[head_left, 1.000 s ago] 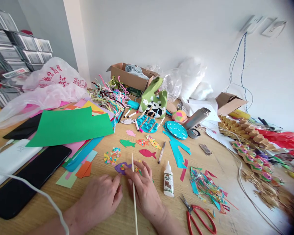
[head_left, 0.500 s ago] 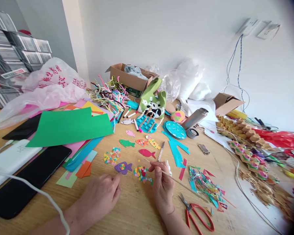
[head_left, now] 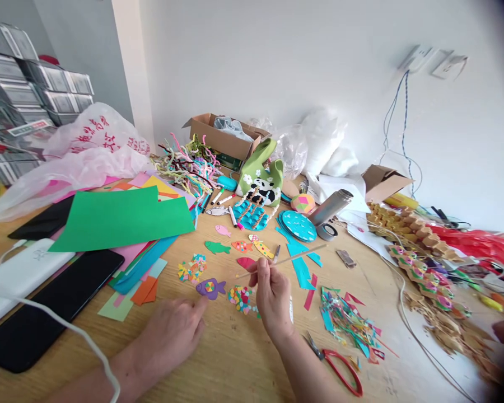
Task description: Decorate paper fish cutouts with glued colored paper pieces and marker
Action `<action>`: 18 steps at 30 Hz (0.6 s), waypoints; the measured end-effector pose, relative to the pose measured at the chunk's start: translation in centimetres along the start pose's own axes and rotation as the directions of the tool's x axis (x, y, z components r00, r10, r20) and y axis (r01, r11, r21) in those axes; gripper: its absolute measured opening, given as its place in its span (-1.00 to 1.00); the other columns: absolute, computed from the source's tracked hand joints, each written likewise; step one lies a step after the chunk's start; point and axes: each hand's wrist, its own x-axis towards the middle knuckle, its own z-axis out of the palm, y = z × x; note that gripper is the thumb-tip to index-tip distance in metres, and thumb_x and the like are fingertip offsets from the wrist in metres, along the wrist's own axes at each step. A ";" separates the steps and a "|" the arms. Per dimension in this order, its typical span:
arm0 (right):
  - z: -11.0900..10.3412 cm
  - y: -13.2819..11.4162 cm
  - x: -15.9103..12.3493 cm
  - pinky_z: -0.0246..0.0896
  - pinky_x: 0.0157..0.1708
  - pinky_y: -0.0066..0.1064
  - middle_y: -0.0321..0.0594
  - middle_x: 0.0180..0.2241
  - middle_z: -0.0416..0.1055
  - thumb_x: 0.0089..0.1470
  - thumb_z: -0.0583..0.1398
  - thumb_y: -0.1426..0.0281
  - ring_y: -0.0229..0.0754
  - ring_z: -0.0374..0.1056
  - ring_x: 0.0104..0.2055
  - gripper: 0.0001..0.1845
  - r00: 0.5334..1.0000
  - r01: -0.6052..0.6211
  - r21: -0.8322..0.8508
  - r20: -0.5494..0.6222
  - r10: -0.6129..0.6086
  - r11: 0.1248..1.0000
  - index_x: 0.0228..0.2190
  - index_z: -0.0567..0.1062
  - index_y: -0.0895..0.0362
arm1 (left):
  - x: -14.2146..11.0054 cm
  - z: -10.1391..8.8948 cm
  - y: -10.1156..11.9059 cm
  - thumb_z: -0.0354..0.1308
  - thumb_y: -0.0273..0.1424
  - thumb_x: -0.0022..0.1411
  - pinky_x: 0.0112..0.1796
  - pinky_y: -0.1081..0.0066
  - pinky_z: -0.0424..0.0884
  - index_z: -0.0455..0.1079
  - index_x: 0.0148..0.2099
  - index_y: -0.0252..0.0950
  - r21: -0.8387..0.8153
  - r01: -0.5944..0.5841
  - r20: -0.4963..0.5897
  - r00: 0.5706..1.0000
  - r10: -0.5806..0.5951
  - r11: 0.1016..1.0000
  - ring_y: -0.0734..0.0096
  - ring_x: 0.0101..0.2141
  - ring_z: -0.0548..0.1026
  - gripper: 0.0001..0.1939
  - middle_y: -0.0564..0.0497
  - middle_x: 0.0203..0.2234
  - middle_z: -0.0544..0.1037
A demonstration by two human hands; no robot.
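Note:
My left hand [head_left: 168, 327] lies low on the table with curled fingers, its index fingertip on the tail end of a purple paper fish [head_left: 210, 287] that bears a multicoloured circle. Between thumb and fingers my right hand [head_left: 273, 299] pinches a thin pale stick [head_left: 300, 254], slanting up to the right. One tip points down left above a pile of round paper dots [head_left: 239, 296]. Behind that hand a red paper fish [head_left: 244, 262] is partly covered. Small cut paper pieces [head_left: 192, 267] form another pile. Green [head_left: 217, 247] and orange [head_left: 241, 246] paper fish lie farther back.
Red-handled scissors [head_left: 340, 366] lie right of my right forearm, near paper scraps [head_left: 348, 319]. Green paper [head_left: 126, 218] and a black phone [head_left: 54, 308] are at left. A metal flask [head_left: 331, 207] and a green panda bag [head_left: 262, 176] stand behind. White cables cross both sides.
My right hand has turned and risen slightly; the stick's long end has swung from lower right to upper right. My left hand stays on the purple fish. The view has shifted slightly.

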 end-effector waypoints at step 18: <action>3.3 1.8 -2.0 0.14 -0.41 -0.36 -0.25 -0.58 0.33 0.41 -0.10 0.24 -0.21 0.24 -0.49 -0.47 0.889 0.382 -0.064 0.300 -0.347 0.922 -0.55 0.38 0.08 | 0.0 -0.4 0.1 -0.08 -0.59 0.24 -0.32 0.28 0.43 0.45 -0.08 -0.25 0.031 0.003 -0.012 1.000 -0.003 1.000 0.13 -0.30 0.60 -0.66 -0.09 -0.38 0.61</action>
